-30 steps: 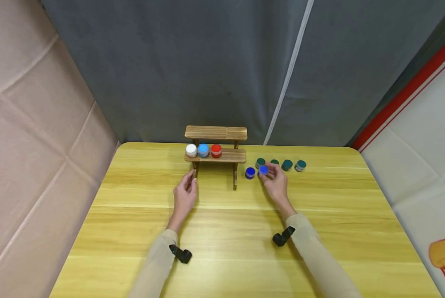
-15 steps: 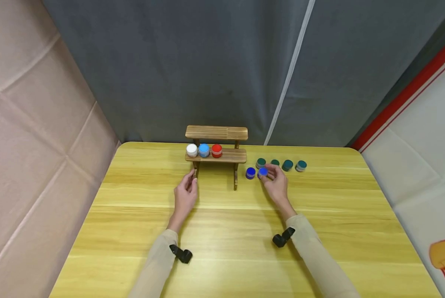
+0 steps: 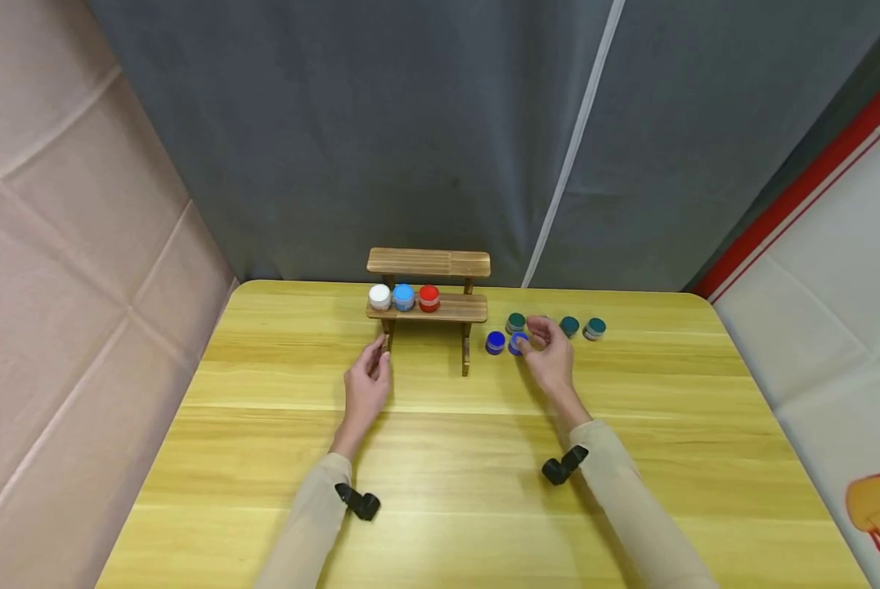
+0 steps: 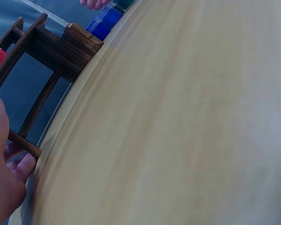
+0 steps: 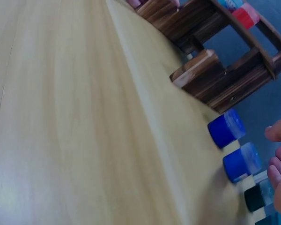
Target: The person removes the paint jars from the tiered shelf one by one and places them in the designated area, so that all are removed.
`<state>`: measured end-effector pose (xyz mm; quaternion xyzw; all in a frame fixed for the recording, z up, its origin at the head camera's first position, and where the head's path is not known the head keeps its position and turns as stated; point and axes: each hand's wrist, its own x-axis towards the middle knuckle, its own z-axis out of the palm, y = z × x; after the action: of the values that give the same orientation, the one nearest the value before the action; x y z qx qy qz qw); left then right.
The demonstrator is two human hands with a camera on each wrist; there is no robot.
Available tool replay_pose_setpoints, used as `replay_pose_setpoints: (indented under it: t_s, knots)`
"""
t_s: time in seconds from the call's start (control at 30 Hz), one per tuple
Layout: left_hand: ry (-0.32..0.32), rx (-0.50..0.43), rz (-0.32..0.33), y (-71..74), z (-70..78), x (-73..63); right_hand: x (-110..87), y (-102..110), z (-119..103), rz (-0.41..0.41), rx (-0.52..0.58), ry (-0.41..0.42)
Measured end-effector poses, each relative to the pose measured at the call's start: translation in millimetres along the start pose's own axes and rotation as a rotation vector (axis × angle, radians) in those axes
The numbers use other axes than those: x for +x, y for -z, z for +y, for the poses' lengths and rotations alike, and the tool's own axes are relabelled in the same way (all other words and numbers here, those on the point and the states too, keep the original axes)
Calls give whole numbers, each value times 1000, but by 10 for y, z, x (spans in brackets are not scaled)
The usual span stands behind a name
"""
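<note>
A small two-tier wooden rack (image 3: 455, 307) stands at the back of the table, with white (image 3: 379, 298), light blue (image 3: 404, 298) and red (image 3: 428, 298) paint jars on its lower shelf. My left hand (image 3: 366, 388) holds the rack's left leg, thumb and fingers on either side of it in the left wrist view. To the right of the rack, two dark blue jars (image 3: 495, 343) stand side by side on the table. Just above the right one of them (image 5: 242, 162), my right hand (image 3: 550, 360) holds nothing; its fingers (image 5: 276, 171) are apart from the lid.
Several green-lidded jars (image 3: 594, 329) line up behind the blue ones, one of them hidden behind my right hand. The rack's upper shelf (image 3: 428, 262) carries no jars. A grey curtain (image 3: 337, 164) hangs behind the table's back edge (image 3: 300, 283).
My right hand has let go of the right dark blue jar, which now stands beside the other one. The hand has shifted slightly right and its fingers have parted. My left hand stays put.
</note>
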<state>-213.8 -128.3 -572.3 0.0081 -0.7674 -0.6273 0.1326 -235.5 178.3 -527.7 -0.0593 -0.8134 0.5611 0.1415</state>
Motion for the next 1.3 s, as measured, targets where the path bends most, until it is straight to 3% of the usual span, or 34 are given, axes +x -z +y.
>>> replay_pose_setpoints:
  t_s: [0.27, 0.6, 1.0, 1.3]
  knots:
    - [-18, 4, 1, 8, 6, -5, -7, -27, -210, -42, 3, 30]
    - [-11, 1, -3, 9, 3, 0, -4, -112, -432, -91, 84, 76]
    - [13, 35, 15, -42, 33, -5, -51, -227, -639, -124, 80, 119]
    - [-24, -3, -8, -16, 7, -1, -80, -346, -741, -135, 42, 170]
